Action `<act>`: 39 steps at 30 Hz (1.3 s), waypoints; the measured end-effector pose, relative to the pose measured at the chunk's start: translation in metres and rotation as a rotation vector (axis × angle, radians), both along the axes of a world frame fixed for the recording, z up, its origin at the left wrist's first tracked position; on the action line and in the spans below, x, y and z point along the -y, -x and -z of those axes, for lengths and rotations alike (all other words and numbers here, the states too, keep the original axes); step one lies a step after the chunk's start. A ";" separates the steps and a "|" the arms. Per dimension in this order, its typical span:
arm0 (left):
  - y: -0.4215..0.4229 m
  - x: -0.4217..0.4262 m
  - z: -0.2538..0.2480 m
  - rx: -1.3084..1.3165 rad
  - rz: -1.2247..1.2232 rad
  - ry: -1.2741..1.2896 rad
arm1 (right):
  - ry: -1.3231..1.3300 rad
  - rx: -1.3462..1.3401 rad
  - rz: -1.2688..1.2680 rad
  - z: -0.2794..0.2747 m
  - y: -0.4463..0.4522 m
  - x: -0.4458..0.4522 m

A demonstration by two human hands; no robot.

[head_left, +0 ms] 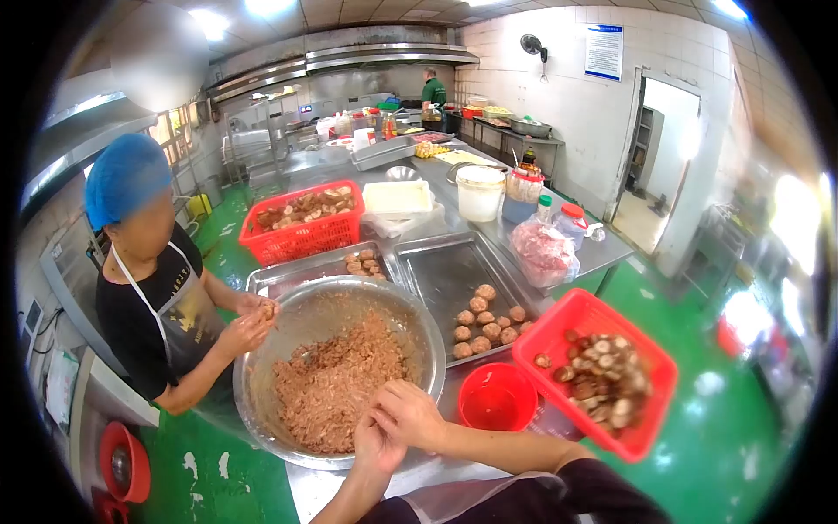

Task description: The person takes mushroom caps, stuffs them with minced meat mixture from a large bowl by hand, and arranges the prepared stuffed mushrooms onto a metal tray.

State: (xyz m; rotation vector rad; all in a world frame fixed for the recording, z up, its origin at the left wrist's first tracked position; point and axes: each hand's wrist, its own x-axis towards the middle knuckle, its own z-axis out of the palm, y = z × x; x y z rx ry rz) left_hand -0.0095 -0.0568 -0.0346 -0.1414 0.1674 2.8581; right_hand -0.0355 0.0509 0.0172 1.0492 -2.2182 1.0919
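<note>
My right hand [410,414] and my left hand [377,447] are pressed together over the near right edge of a large metal bowl [428,349]. Their fingers are closed, and whatever lies between them is hidden. Minced meat mixture [336,384] fills much of the bowl. Beyond the bowl, a metal tray [428,275] holds several meatballs [480,321] at its near right end. Just right of my hands stands a red plastic bowl [498,397] with liquid in it. A red basket [650,349] of mushrooms [602,375] is farther right.
Across the bowl at left, a co-worker [166,288] in a blue hair cover handles a lump of meat. A second tray [297,273], a red mushroom basket [301,247], a white bucket [480,196] and a bag of meat [539,249] stand behind. Another person [433,92] is at the back.
</note>
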 end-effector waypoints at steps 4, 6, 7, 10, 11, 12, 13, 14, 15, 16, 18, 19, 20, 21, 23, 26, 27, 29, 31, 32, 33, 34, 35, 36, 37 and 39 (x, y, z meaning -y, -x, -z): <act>-0.001 0.001 0.004 0.049 0.018 0.025 | -0.083 0.059 -0.156 0.014 0.012 -0.007; -0.004 0.001 0.004 -0.069 0.028 -0.015 | -0.011 -0.012 -0.177 0.007 0.007 -0.013; -0.005 0.001 0.003 -0.129 0.033 -0.035 | 0.025 -0.048 -0.186 0.000 0.005 -0.014; -0.003 -0.010 -0.011 -0.022 -0.096 0.200 | 0.002 -0.033 -0.139 -0.008 0.000 -0.009; -0.002 -0.010 -0.004 -0.033 -0.088 0.200 | -0.044 -0.006 -0.121 -0.004 0.000 -0.008; 0.003 -0.010 0.004 -0.043 -0.081 0.200 | -0.091 0.021 -0.105 0.001 0.001 -0.007; 0.003 -0.010 0.009 -0.051 -0.074 0.198 | -0.140 0.051 -0.091 0.004 0.002 -0.006; 0.001 -0.011 0.014 -0.073 -0.107 0.242 | -0.089 0.026 -0.078 0.005 0.003 -0.006; -0.002 -0.015 0.004 -0.080 -0.144 0.285 | -0.041 0.014 -0.071 0.002 0.005 -0.007; -0.007 -0.018 -0.006 -0.071 -0.186 0.327 | 0.003 0.017 -0.070 0.001 0.006 -0.006; -0.010 -0.018 -0.022 -0.083 -0.181 0.318 | 0.003 0.033 -0.006 -0.006 0.007 -0.004; -0.006 -0.019 -0.019 -0.047 -0.227 0.318 | -0.065 0.019 -0.036 0.002 0.012 -0.002; -0.002 -0.021 -0.014 -0.022 -0.268 0.319 | -0.132 -0.006 -0.061 0.011 0.017 -0.002; -0.005 -0.022 -0.012 -0.006 -0.251 0.310 | -0.186 0.012 -0.074 0.013 0.017 -0.002; -0.006 -0.021 -0.018 -0.007 -0.215 0.293 | -0.288 0.016 -0.095 0.006 0.020 -0.002; -0.003 -0.015 -0.032 0.095 -0.261 0.239 | 0.620 0.810 -0.311 -0.010 0.020 0.002; -0.002 -0.013 -0.026 0.024 -0.253 0.267 | 0.591 0.726 -0.241 -0.019 0.023 -0.002; -0.005 -0.014 -0.028 0.124 -0.226 0.324 | 0.114 0.316 -0.123 0.000 0.030 0.000; -0.004 -0.014 -0.026 0.126 -0.200 0.332 | -0.354 -0.011 -0.016 -0.001 0.023 0.003; -0.004 -0.014 -0.021 0.082 -0.196 0.307 | -0.205 0.120 -0.049 0.004 0.023 0.004; -0.004 -0.014 -0.019 0.039 -0.197 0.283 | -0.054 0.249 -0.084 0.011 0.025 0.005; -0.003 -0.013 -0.021 0.057 -0.203 0.310 | 0.102 0.373 -0.122 0.013 0.028 0.008; -0.005 -0.011 -0.026 0.081 -0.208 0.339 | 0.115 0.311 -0.118 0.012 0.027 0.007; -0.006 -0.009 -0.029 0.104 -0.213 0.369 | 0.129 0.248 -0.113 0.006 0.024 0.005; -0.006 -0.009 -0.024 0.071 -0.220 0.333 | 0.142 0.183 -0.107 0.002 0.022 0.003; -0.004 -0.012 -0.017 -0.007 -0.227 0.258 | -0.147 -0.004 -0.029 0.006 0.019 0.007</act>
